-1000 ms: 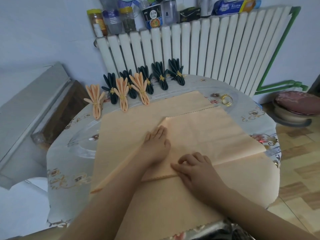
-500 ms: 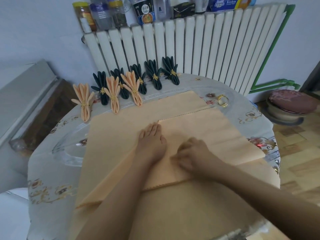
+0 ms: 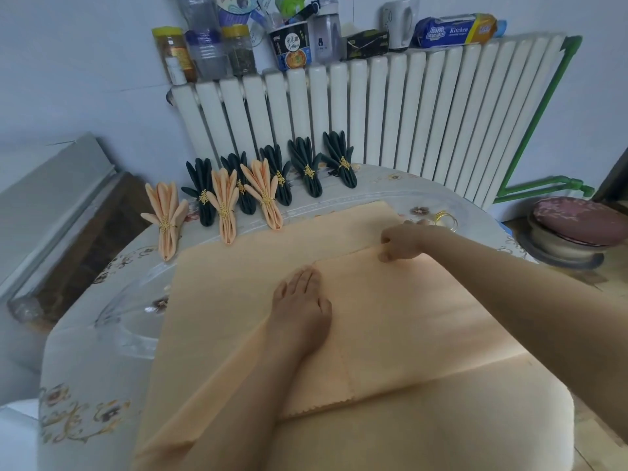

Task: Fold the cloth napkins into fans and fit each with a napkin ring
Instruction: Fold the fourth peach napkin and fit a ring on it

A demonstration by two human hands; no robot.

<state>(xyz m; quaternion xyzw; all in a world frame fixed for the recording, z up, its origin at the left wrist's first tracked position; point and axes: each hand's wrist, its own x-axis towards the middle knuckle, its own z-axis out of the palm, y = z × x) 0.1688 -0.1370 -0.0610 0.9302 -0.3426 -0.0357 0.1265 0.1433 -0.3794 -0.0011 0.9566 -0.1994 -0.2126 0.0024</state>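
A large peach napkin [image 3: 238, 287] lies spread over the round table, with a folded layer [image 3: 424, 311] on its right half. My left hand [image 3: 300, 311] rests flat on the left edge of that folded layer. My right hand [image 3: 401, 244] reaches to the layer's far edge and pinches it between thumb and fingers. Gold napkin rings [image 3: 445, 220] lie just beyond my right hand. Along the table's far side stand finished fans: three peach ones [image 3: 224, 205] and several dark green ones [image 3: 307, 171], each with a gold ring.
The table [image 3: 88, 379] has a floral cover under clear plastic. A white radiator [image 3: 390, 124] stands behind it, with jars, bottles and boxes on top. A round cushioned stool [image 3: 577, 229] sits at right; a grey board [image 3: 51, 198] leans at left.
My right hand has moved from the near middle of the folded layer out to its far edge and now pinches it. The left hand stays flat in place. The camera has tilted up.
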